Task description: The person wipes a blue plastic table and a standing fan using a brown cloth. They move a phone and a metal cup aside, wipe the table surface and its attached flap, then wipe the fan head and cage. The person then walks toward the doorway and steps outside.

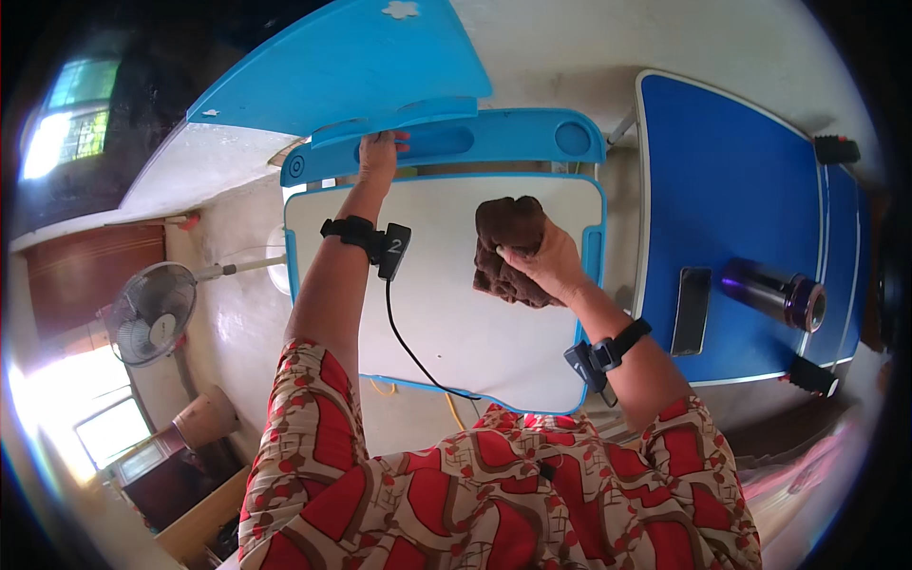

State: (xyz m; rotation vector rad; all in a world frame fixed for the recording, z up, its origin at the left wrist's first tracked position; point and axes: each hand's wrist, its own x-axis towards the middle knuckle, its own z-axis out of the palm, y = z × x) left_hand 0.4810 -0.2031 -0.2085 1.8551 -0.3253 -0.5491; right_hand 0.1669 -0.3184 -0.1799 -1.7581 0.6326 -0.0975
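Note:
A folded brown cloth point(509, 242) is bunched in my right hand point(548, 260), over the right part of a white desktop point(442, 299) with a blue rim. My left hand point(379, 153) reaches to the blue tray shelf point(513, 139) behind the desktop, by its long recess. It is at the lower edge of an upright blue panel point(356, 71). Some of its fingers point right, and the rest are hidden, so its grip is unclear. Both wrists wear black straps with small devices, and a cable runs from the left one.
On the right stands a blue folding table point(727, 185) holding a dark phone point(691, 311) and a purple metallic flask point(773, 293) on its side. A fan point(153, 313) and a bucket point(205, 417) are at the left. The black cable point(410, 349) crosses the desktop.

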